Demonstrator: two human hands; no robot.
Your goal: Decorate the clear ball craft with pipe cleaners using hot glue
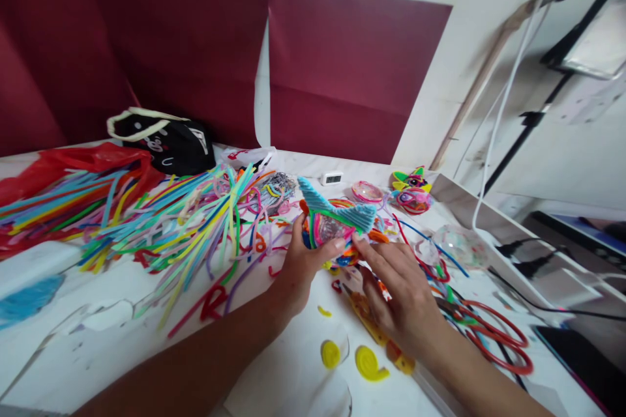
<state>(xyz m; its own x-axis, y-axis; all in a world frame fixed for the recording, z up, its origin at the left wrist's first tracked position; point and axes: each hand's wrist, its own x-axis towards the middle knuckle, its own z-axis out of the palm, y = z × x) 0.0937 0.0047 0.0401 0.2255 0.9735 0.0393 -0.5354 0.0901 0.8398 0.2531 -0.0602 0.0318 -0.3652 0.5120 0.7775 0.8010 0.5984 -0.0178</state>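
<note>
In left hand (304, 264) (half-curled): pipe-cleaner craft (332, 227).

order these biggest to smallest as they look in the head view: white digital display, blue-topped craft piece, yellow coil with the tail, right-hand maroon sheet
1. right-hand maroon sheet
2. blue-topped craft piece
3. yellow coil with the tail
4. white digital display

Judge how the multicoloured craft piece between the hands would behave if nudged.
The craft piece is probably light, as much of it appears built from thin strips. Its rounded shape might make it rock or roll. The turquoise top, with pointed ends jutting outward, could bend.
</note>
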